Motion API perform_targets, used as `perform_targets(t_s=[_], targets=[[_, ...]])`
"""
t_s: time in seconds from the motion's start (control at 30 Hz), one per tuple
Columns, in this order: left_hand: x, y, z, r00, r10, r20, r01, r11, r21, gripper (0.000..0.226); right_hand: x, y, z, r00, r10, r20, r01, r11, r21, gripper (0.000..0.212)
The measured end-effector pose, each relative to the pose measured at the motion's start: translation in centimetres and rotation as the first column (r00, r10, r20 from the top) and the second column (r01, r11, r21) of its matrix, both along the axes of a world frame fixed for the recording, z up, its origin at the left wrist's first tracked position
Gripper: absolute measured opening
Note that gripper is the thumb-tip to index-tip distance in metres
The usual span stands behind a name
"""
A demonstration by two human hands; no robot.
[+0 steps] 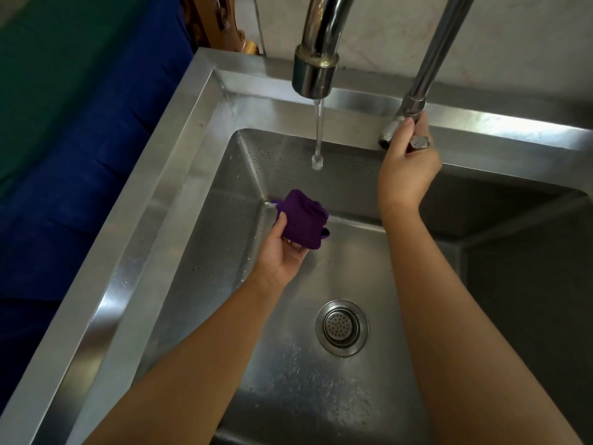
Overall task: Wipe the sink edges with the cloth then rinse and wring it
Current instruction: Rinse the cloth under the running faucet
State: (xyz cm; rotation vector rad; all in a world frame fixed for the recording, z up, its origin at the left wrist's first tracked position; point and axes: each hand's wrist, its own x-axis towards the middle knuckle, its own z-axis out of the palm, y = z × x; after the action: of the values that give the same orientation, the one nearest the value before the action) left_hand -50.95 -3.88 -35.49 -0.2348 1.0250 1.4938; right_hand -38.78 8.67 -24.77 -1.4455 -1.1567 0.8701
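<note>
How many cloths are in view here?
1. A purple cloth, gripped in the left hand above the sink, near the water stream. More could lie outside the frame.

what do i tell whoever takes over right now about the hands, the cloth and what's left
The left hand holds the bunched purple cloth over the basin of the stainless steel sink.
The right hand grips the metal tap valve at the back rim.
A thin water stream falls from the chrome spout; it has not reached the cloth.
Done: tap on. Whether the edges were wiped cannot be told.
Left: rinse the cloth, then wring it.
</note>
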Motion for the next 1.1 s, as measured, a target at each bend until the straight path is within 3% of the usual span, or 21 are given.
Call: perform_targets(t_s=[0.27, 0.5, 0.63, 0.7, 0.8, 0.87, 0.93, 1.03, 1.1], targets=[[0.2, 0.3, 0.0, 0.999, -0.012, 0.031, 0.012, 1.000, -0.018, 0.045, 0.1, 0.2, 0.0, 0.994, 0.008, 0.112, -0.010, 1.000, 0.012, 0.038], [0.3, 0.0, -0.9, 0.998, -0.057, 0.041, 0.058, 0.998, -0.028, 0.031, 0.3, -0.1, 0.4, 0.992, 0.048, 0.117, -0.050, 0.999, 0.013, 0.036], [0.6, -0.3, -1.1, 0.996, -0.087, 0.018, 0.088, 0.993, -0.085, 0.046, 1.1, -1.6, 0.1, 0.979, 0.196, 0.052, -0.197, 0.980, 0.015, 0.052], [0.9, -0.5, -1.2, 0.992, -0.123, 0.006, 0.123, 0.985, -0.119, 0.050, 1.7, -3.7, -1.5, 0.977, 0.193, 0.091, -0.196, 0.980, 0.027, 0.046], [1.3, -0.8, -1.4, 0.981, -0.193, -0.014, 0.189, 0.972, -0.138, 0.050, 1.9, -7.3, -5.0, 0.945, 0.313, 0.095, -0.288, 0.934, -0.211, 0.035], [1.4, -0.9, -1.3, 0.970, -0.243, -0.024, 0.237, 0.962, -0.138, 0.044, 1.8, -9.0, -7.6, 0.856, 0.516, 0.011, -0.468, 0.784, -0.408, 0.027], [1.3, -1.2, -1.4, 0.959, -0.281, -0.031, 0.275, 0.952, -0.132, 0.041, 1.8, -9.7, -9.3, 0.787, 0.616, 0.005, -0.538, 0.691, -0.482, 0.022], [0.7, -2.0, -1.8, 0.949, -0.312, -0.050, 0.300, 0.940, -0.162, 0.034, 1.9, -9.4, -11.3, 0.808, 0.587, 0.058, -0.467, 0.697, -0.545, 0.015], [0.2, -2.6, -2.3, 0.938, -0.337, -0.081, 0.319, 0.930, -0.181, 0.026, 1.7, -9.1, -12.4, 0.847, 0.531, 0.008, -0.426, 0.688, -0.587, 0.007]])
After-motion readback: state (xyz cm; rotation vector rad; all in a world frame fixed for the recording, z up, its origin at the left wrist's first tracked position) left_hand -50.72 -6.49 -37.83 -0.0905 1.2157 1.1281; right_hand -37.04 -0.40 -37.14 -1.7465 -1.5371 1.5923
